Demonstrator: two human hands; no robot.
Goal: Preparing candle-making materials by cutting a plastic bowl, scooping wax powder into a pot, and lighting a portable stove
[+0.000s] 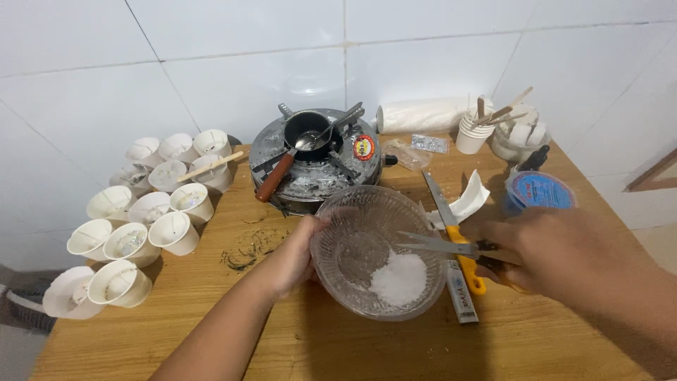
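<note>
Grip of left hand (293, 257) closed on near-left rim of clear ribbed glass bowl (367, 219); grip of right hand (557, 257) closed around handles of metal scissors (441, 245).

Tilted toward wearer, bowl held just above wooden desk (211, 303), mound of white flakes (399, 278) settled in its low side. Blades pointing left from right grip, long axis nearly level, tips over bowl's middle, just above and left of mound. Beyond blades, yellow-handled knife (455, 236) flat on desk, partly hidden. Farther back, round metal stove (317, 166) carrying small dark pot (308, 130) with spoon. Left of left grip, cluster of white paper cups (151, 212), some with wicks. Behind right grip, blue-lidded tub (539, 190).
</note>
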